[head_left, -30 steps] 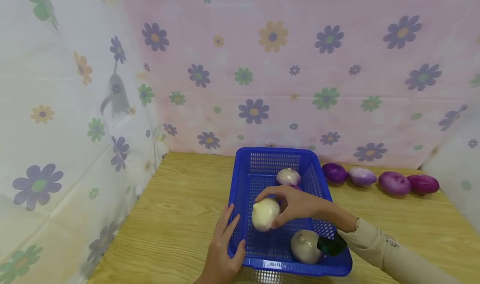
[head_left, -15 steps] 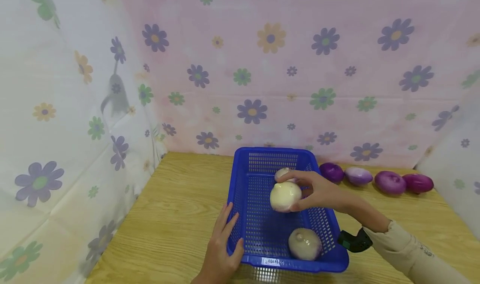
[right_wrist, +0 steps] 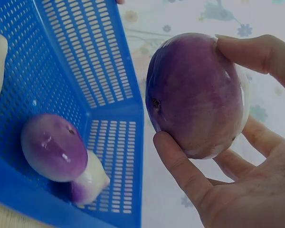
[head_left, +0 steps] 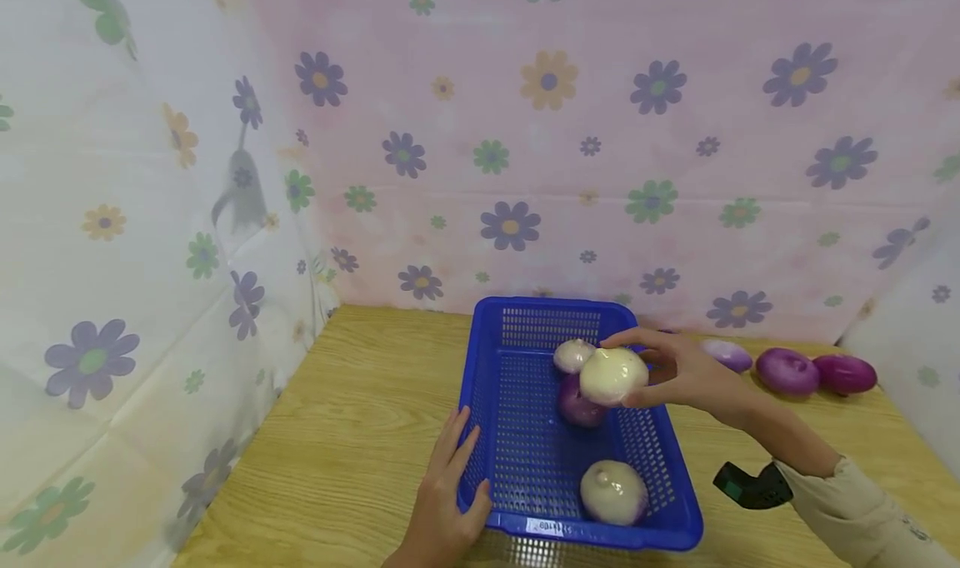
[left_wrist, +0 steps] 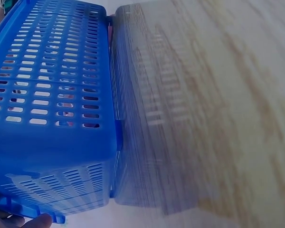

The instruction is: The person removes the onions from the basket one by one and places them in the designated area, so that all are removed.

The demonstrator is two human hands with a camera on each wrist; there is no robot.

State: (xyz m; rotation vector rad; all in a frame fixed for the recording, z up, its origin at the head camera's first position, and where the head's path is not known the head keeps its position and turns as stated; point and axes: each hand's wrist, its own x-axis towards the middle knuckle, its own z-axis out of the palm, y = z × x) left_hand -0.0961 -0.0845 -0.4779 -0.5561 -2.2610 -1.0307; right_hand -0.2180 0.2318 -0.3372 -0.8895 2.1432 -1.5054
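1. Held onion (head_left: 613,376): gripped in the right hand (head_left: 686,372), thumb on one side and fingers on the other. Its head-view face is pale; the right wrist view shows purple beneath. It appears raised over the basket's right part; its exact height cannot be told.
2. Left hand (head_left: 450,493): fingers extended, resting at the left rim of the basket (head_left: 622,538); it carries nothing.
3. Basket contents: a purple onion (head_left: 579,407) and a far onion (head_left: 573,356) lie together, partly behind the held onion in the head view; a near onion (head_left: 613,493) lies apart, at the near right corner.
4. Bench (head_left: 360,401): to the basket's right lies a row of onions (head_left: 787,372), partly hidden by the right hand.
5. Likely faults: the onion's glossy, rounded skin could slip if the grip loosens, dropping it on the purple onion or the rim. A low path could strike the basket's right wall; uneven pressure from the left hand could shift the basket. A wide swing of the right forearm could set the row rolling.
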